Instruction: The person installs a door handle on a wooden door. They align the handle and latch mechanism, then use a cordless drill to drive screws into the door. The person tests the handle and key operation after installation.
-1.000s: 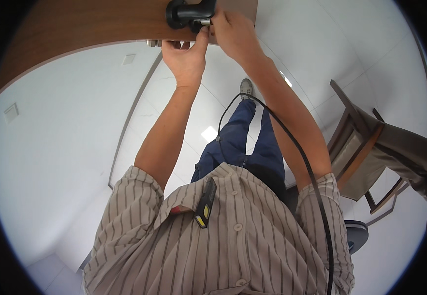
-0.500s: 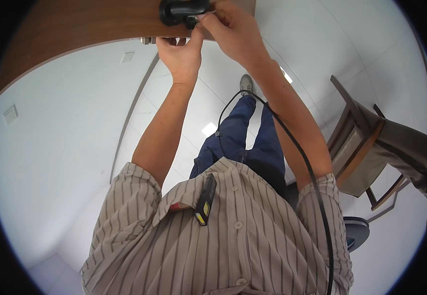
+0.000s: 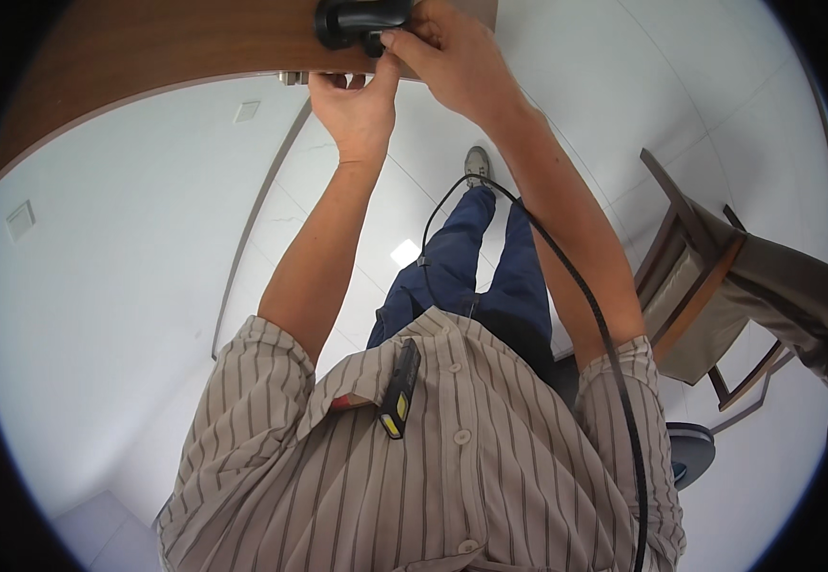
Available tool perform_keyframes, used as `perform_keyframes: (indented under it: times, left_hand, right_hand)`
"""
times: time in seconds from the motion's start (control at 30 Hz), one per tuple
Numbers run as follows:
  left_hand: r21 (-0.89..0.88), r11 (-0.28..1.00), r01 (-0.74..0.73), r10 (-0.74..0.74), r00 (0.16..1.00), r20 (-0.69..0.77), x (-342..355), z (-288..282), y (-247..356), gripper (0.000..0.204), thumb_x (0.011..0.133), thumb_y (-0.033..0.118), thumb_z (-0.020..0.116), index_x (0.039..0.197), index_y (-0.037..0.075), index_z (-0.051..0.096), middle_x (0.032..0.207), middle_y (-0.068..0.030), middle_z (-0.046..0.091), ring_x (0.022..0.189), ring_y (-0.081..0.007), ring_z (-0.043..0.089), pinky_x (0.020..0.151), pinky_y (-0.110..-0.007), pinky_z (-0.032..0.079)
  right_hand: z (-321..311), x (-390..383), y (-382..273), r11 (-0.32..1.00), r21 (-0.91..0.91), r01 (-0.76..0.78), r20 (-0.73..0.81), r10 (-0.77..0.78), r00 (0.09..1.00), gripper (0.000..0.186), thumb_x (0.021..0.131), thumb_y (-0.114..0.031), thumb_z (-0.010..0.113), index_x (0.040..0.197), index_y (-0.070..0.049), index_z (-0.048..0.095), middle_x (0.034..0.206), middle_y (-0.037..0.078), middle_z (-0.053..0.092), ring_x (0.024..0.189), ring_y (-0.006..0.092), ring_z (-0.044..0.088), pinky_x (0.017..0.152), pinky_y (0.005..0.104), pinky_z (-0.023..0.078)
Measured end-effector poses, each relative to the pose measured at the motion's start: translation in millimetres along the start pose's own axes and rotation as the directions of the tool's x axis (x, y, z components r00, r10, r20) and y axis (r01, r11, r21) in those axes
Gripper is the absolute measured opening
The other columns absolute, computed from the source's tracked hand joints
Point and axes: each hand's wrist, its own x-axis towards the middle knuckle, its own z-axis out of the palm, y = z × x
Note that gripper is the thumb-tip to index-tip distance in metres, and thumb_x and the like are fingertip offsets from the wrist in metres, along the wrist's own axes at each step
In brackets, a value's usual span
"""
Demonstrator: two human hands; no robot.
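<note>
At the top of the head view is a brown wooden door [image 3: 166, 48] with a black lever handle [image 3: 357, 17] and a small black fitting [image 3: 372, 44] beneath it. A metal latch piece [image 3: 292, 78] shows at the door's edge. My left hand [image 3: 355, 114] curls its fingers round that edge, its thumb raised beside the fitting. My right hand [image 3: 457, 71] is closed at the handle, thumb and fingertips pressed at the fitting; whatever they pinch is hidden.
A wooden chair [image 3: 705, 296] with a grey-brown cloth draped on it stands at the right. A white wall [image 3: 99, 315] is on the left. A black cable [image 3: 576, 286] loops over my legs [image 3: 457, 243] above the tiled floor [image 3: 647, 95].
My right hand has moved a little left and its thumb now covers the shiny piece seen earlier at the fitting. My left hand has shifted slightly.
</note>
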Motion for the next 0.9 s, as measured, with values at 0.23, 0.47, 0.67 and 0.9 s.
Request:
perform_keyframes:
  times: [0.23,0.47,0.67,0.9]
  left_hand:
    - [-0.058,0.998,0.004,-0.004,1.0,0.004,-1,0,1,0.06,0.078,0.007,0.082,0.127,-0.001,0.047,0.118,-0.0119,0.06,0.106,-0.0193,0.06,0.094,-0.035,0.055]
    - [-0.05,0.999,0.0,-0.001,1.0,-0.008,-1,0,3,0.06,0.077,0.011,0.084,0.124,-0.001,0.049,0.116,-0.0126,0.06,0.104,-0.0197,0.062,0.094,-0.034,0.054]
    - [-0.027,1.0,0.005,-0.006,1.0,-0.027,-2,1,8,0.061,0.075,0.013,0.085,0.121,-0.003,0.049,0.115,-0.013,0.06,0.103,-0.0199,0.062,0.092,-0.035,0.055]
    - [-0.014,1.0,-0.002,0.002,1.0,0.004,0,-3,2,0.058,0.079,0.009,0.083,0.124,-0.002,0.049,0.118,-0.0115,0.061,0.11,-0.0188,0.06,0.096,-0.033,0.05]
  right_hand:
    - [-8,-1,5,0.957,-0.221,0.187,0.052,-0.18,0.982,0.028,0.087,-0.017,0.07,0.109,0.0,0.066,0.099,0.018,0.071,0.083,0.0317,0.07,0.076,0.0375,0.056]
    - [-10,-3,6,0.959,-0.211,0.191,0.052,-0.184,0.982,0.03,0.091,-0.023,0.067,0.107,0.002,0.065,0.083,0.017,0.071,0.071,0.0308,0.069,0.067,0.0393,0.055]
    - [-1,2,11,0.91,-0.326,0.255,0.054,-0.251,0.966,0.031,0.096,-0.03,0.061,0.092,0.0,0.063,0.069,0.016,0.067,0.064,0.0324,0.066,0.061,0.0407,0.052]
    - [7,0,10,0.936,-0.347,0.048,0.062,-0.029,0.998,0.039,0.099,-0.037,0.054,0.094,-0.001,0.067,0.066,0.014,0.066,0.069,0.0315,0.066,0.066,0.0399,0.053]
